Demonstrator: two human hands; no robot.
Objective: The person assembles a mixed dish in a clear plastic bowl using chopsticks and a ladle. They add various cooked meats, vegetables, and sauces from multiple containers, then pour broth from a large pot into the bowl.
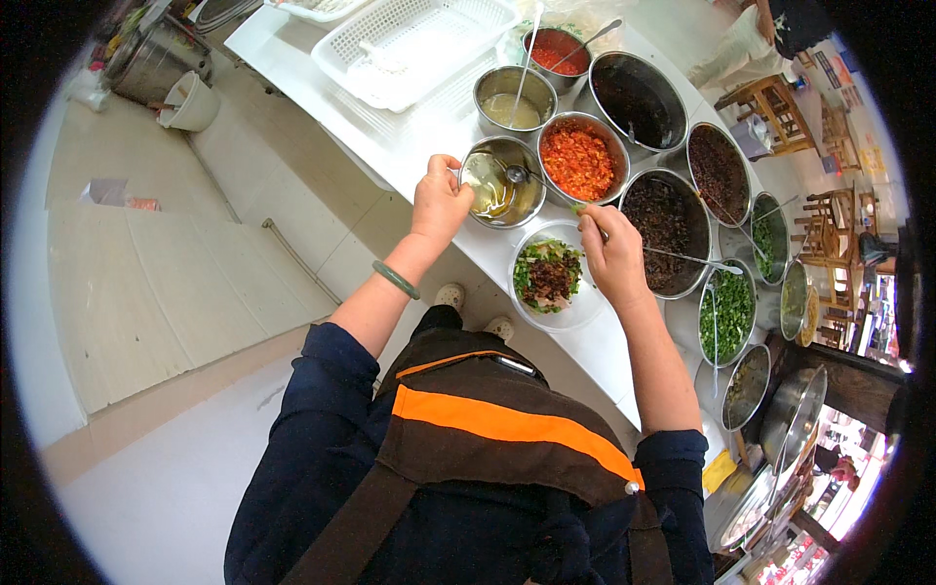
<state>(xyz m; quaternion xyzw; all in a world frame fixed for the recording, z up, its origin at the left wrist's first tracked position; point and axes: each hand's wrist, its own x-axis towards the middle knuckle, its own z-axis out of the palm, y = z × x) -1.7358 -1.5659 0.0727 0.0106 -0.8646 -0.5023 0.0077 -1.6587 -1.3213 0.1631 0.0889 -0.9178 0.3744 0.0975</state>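
Ladle (515, 175) in pot (532, 198), handle pinched by right hand (612, 253) at pot's 4 o'clock; left hand (442, 202) pinches rim at 9 o'clock. Bowl (585, 307) of greens (527, 269), 5 o'clock from pot: steadying rim, lifting ladle level should limit drips.

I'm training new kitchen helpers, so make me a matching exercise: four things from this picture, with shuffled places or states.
Things:
1. Left hand
2. Right hand
3. Clear bowl
4. Green bracelet

Places or states:
A. Filled with leafy greens and a dark topping
B. Around the left wrist
C. Gripping the handle of a ladle
D. At the rim of a metal bowl

Pairs: 1-D, 2-C, 3-A, 4-B
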